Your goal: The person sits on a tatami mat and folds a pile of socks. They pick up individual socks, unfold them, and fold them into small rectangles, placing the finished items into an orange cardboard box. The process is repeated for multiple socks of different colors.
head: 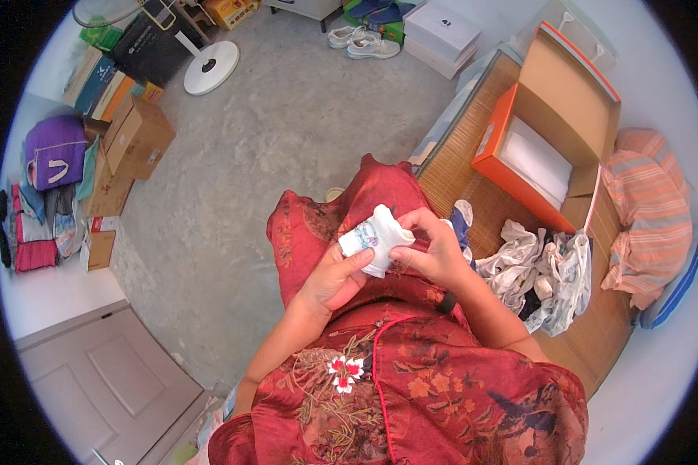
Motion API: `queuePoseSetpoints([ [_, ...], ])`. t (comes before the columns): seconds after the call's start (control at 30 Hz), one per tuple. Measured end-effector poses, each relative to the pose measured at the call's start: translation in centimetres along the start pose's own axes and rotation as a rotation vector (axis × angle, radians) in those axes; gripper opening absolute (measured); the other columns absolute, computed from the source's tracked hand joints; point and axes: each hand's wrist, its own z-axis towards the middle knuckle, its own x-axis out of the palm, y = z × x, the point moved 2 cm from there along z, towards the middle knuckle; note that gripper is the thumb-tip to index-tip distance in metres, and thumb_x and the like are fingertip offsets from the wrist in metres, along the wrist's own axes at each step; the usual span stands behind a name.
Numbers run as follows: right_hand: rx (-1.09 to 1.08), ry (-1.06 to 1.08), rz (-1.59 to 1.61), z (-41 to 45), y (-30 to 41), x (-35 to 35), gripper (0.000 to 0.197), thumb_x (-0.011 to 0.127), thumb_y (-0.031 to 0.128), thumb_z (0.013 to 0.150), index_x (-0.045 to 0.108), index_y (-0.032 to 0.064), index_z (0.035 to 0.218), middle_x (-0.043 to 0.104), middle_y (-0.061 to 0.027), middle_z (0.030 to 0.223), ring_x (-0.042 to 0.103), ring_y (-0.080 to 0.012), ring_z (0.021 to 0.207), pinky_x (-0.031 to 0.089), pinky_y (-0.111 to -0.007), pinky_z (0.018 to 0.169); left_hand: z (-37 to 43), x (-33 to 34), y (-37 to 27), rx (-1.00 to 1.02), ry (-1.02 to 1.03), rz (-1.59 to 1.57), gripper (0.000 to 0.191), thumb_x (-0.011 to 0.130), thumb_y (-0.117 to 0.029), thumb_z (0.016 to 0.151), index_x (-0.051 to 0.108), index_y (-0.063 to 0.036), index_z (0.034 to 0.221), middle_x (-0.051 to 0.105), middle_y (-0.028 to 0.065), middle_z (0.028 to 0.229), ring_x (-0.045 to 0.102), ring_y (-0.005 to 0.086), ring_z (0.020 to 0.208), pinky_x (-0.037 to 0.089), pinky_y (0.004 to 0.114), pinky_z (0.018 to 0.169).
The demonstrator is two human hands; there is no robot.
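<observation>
Above my lap, a white sock (379, 233) with a blue pattern is bunched into a small bundle between my two hands. My left hand (338, 276) grips its lower side, the thumb lying on the front. At its opening, the thumb and fingers of my right hand (433, 247) pinch the edge. Beside my right forearm lies a heap of pale socks (515, 250), partly in a clear plastic bag (570, 290). A dark blue and white sock (460, 224) sits just behind my right hand, partly covered by it.
An orange shoebox (488, 148) with its lid up holds white paper (536, 160) on the woven mat (465, 180) at right. Past it lies a striped pillow (648, 215). Cardboard boxes (142, 139) and a white round stand base (212, 68) occupy the left; sneakers (372, 45) stand ahead.
</observation>
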Motion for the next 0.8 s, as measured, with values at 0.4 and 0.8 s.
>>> queuePoseSetpoints([
  [0.4,-0.26,0.041,-0.086,0.1,-0.5,0.3,0.032,0.078,0.024,0.079,0.063,0.0018,0.096,0.066,-0.0166,0.107,0.066,-0.0293,0.087,0.051,-0.033,0.074,0.1,-0.4,-0.9,0.064,0.018,-0.039,0.039,0.059,-0.01,0.095,0.05,-0.0021,0.132,0.059,0.0069,0.127,0.056,0.0218,0.12,0.045,0.039,0.103],
  [0.8,0.054,-0.087,0.196,-0.3,-1.6,-0.3,0.038,0.066,0.034,0.091,0.06,-0.0023,0.104,0.065,-0.011,0.103,0.06,-0.016,0.099,0.048,-0.031,0.078,1.5,0.4,0.0,0.081,-0.063,0.192,0.052,0.065,-0.004,0.088,0.044,0.0007,0.136,0.057,0.0092,0.128,0.06,0.0201,0.112,0.051,0.036,0.096],
])
